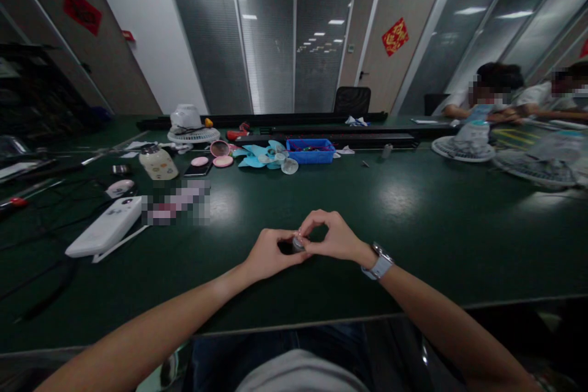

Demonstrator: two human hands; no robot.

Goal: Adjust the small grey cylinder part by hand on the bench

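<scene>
A small grey cylindrical piece (pixel 298 244) stands over the green table between my two hands; its exact kind is too small and dark to make out. My left hand (pixel 269 255) curls around it from the left, thumb and fingers closed on its sides. From the right, my right hand (pixel 334 236) pinches at its top, thumb and forefinger forming a ring. The fingertips of both hands meet there and partly hide the piece. A watch (pixel 379 262) with a light strap sits on my right wrist.
Beyond my hands are light-blue fan blades (pixel 263 156), a blue tray (pixel 310 152) and a small cylinder (pixel 386 150). A white power bank (pixel 108 226), cables and a cream bottle (pixel 158 162) occupy the left. Two people sit at far right near fan parts (pixel 463 146).
</scene>
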